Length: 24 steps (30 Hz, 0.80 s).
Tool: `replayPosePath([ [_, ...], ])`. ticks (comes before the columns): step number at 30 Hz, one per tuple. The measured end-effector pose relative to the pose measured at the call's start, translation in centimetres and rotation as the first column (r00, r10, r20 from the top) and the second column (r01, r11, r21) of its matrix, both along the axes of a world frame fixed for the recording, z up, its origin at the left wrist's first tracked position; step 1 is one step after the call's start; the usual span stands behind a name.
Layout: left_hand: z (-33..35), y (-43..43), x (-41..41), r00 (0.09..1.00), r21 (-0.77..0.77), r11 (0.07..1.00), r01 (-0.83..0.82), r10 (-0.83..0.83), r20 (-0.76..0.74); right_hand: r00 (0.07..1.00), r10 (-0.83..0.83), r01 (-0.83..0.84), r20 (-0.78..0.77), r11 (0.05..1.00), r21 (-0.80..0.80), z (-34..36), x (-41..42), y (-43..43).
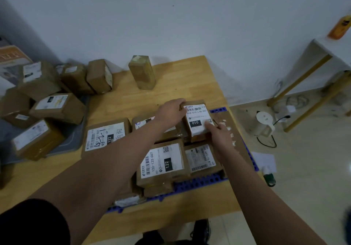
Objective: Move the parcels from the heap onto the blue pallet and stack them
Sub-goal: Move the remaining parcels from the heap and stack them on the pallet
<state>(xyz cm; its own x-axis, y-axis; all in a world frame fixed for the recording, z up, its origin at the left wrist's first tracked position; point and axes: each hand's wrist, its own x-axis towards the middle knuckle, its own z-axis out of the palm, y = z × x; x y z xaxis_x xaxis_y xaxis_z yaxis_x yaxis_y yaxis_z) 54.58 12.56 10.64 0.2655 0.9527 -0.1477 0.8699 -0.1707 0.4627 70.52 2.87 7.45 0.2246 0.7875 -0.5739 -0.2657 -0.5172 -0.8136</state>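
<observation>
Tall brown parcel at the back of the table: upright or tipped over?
Upright. The tall parcel stands on its small end on the table, with its long sides vertical and its taped top face showing. Nothing leans on it.

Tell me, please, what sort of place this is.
Probably a small parcel-sorting corner in a plain room, not a warehouse: a heap of labelled parcels on a wooden table, a blue pallet bearing more, and a kettle on the tiled floor.
</observation>
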Motion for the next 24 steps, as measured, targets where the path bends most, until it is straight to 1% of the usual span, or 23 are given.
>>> replayPosePath([
  [4,-0.4,-0.1,-0.4,1.000,-0.001,1.000,-0.007,0.007,0.008,0.998,0.038,-0.039,0.051,0.999,0.004,-1.2,-0.5,0.3],
  [12,-0.9,-0.4,-0.5,1.000,0.000,1.000,-0.012,0.012,0.011,0.971,0.131,-0.130,0.198,0.991,-0.019,-0.2,-1.2,0.1],
  [16,-0.9,-0.6,-0.6,0.999,0.027,0.999,-0.016,0.015,0.037,0.955,0.141,-0.145,0.259,0.989,-0.006,0.0,-0.7,-0.1],
  [20,-0.4,-1.0,-1.4,0.996,0.070,0.996,-0.050,0.044,0.080,0.879,0.105,-0.142,0.465,0.989,0.045,1.6,-0.2,-0.1],
  [22,0.0,-1.7,-2.1,0.985,0.092,0.988,-0.123,0.110,0.134,0.799,0.085,-0.189,0.595,0.975,0.114,2.9,-0.2,0.3],
  [24,0.5,-2.8,-3.0,0.966,0.109,0.976,-0.186,0.162,0.202,0.738,0.071,-0.264,0.671,0.946,0.190,4.4,-0.7,0.9],
])
